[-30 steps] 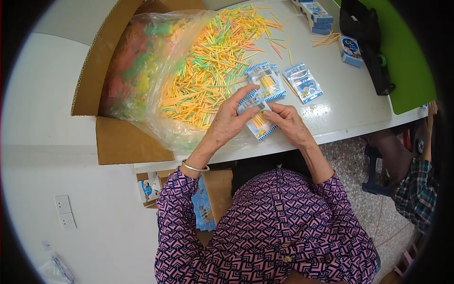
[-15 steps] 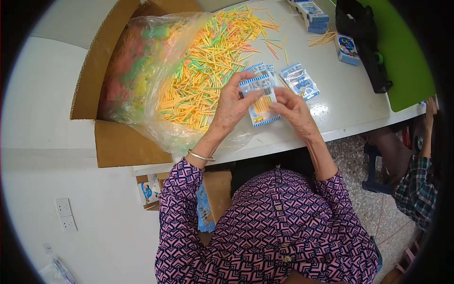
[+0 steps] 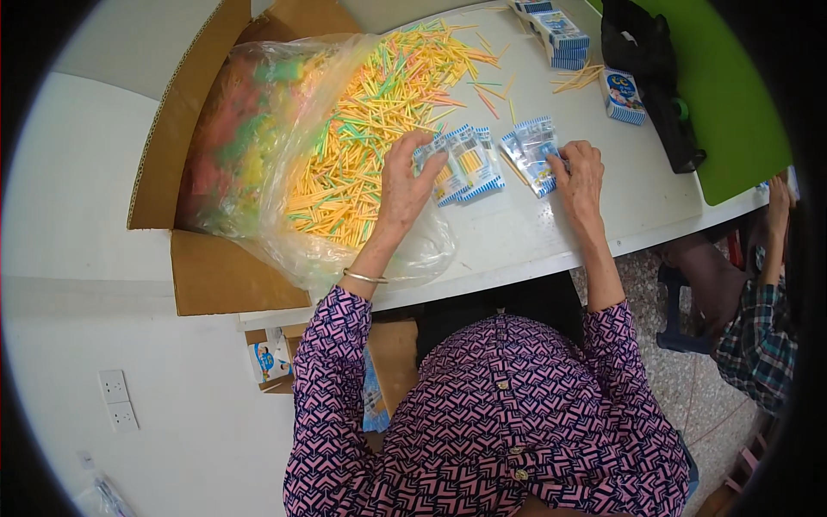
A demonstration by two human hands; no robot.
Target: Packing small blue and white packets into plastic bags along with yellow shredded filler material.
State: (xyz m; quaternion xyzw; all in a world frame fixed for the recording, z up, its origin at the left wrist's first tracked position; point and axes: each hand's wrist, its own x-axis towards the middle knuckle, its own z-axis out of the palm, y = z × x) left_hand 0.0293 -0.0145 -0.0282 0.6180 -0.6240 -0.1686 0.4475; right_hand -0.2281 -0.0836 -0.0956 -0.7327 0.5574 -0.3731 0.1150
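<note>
My left hand (image 3: pixel 405 183) has its thumb across a small clear packet of yellow sticks (image 3: pixel 448 183) with a blue-striped border, its fingers at the packet's far left corner. That packet overlaps other filled packets (image 3: pixel 474 164) fanned out on the white table. To the right, my right hand (image 3: pixel 581 183) is closed, with its fingers curled and its thumb on the edge of a blue-and-clear packet (image 3: pixel 539 153) in a small stack. The fingertips under that edge are hidden. A large heap of thin yellow, green and pink sticks (image 3: pixel 362 146) lies beyond my left hand.
A cardboard box (image 3: pixel 194 112) on its side holds a clear plastic bag (image 3: pixel 276 146) of sticks. At the back right are stacked packets (image 3: pixel 564 39), a small blue-and-white box (image 3: pixel 622 93), a black object (image 3: pixel 655 77) and a green board (image 3: pixel 732 112). Another person's arm (image 3: pixel 775 224) shows at right.
My hands have moved apart. The packet they held up together is now down on the other packets at the left, and my right hand has gone right to the other stack.
</note>
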